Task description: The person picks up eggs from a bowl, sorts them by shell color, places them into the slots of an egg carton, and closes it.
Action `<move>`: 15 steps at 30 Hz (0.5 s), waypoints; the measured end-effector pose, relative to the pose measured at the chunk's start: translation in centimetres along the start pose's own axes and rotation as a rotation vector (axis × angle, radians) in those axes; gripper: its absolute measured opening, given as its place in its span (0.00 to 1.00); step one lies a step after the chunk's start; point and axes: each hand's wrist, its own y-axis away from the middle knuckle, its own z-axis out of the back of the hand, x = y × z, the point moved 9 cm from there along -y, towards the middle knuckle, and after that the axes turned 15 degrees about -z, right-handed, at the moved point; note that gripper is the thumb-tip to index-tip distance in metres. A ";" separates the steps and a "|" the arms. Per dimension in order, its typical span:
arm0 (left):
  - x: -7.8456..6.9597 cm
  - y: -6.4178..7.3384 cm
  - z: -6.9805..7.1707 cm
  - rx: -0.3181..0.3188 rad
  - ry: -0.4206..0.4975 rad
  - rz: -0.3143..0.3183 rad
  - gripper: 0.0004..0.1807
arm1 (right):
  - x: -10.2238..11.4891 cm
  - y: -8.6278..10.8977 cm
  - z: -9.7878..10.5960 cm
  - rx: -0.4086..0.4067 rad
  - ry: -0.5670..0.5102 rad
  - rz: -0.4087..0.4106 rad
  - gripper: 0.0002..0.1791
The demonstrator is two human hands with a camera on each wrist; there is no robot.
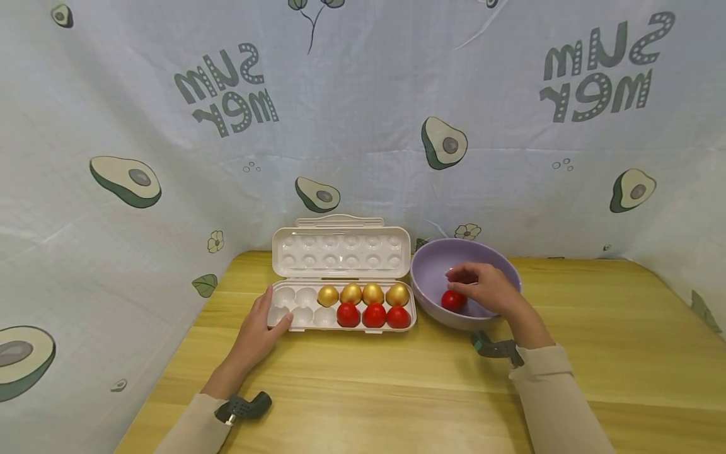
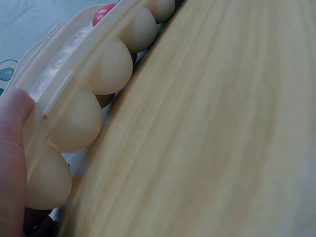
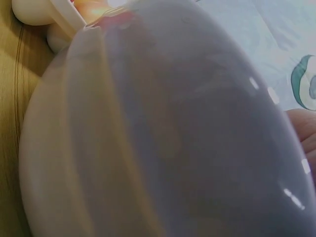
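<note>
A pale egg carton [image 1: 340,327] lies with its lid [image 1: 341,252] raised at the back. Several gold eggs [image 1: 351,294] fill the right part of its back row, and three red eggs [image 1: 374,316] stand in the front row's right end. My left hand [image 1: 258,331] holds the carton's left end, thumb [image 2: 15,113] over the front rim. Inside the purple bowl [image 1: 422,271] lies another red egg [image 1: 452,301]. My right hand [image 1: 488,289] reaches over the bowl, fingers loosely bent just above that egg. In the right wrist view the bowl wall [image 3: 207,128] hides most of this hand.
The carton and bowl stand side by side on a wooden table [image 1: 363,391], near its back edge. Behind hangs a white curtain [image 1: 374,82] with avocado prints. Several cups [image 1: 302,314] at the carton's left end hold no egg.
</note>
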 end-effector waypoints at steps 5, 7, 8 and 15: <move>0.0 0.0 0.0 -0.003 0.005 -0.001 0.47 | 0.0 0.0 -0.1 0.011 0.012 -0.010 0.13; 0.0 0.0 0.0 -0.002 0.004 -0.002 0.47 | 0.1 0.0 -0.2 0.018 0.017 -0.013 0.13; 0.0 0.0 0.0 -0.001 0.003 -0.001 0.47 | 0.1 0.0 -0.3 0.022 0.019 -0.015 0.14; 0.1 0.1 -0.1 0.006 -0.006 0.005 0.47 | 0.2 0.1 -0.6 0.042 0.036 -0.018 0.16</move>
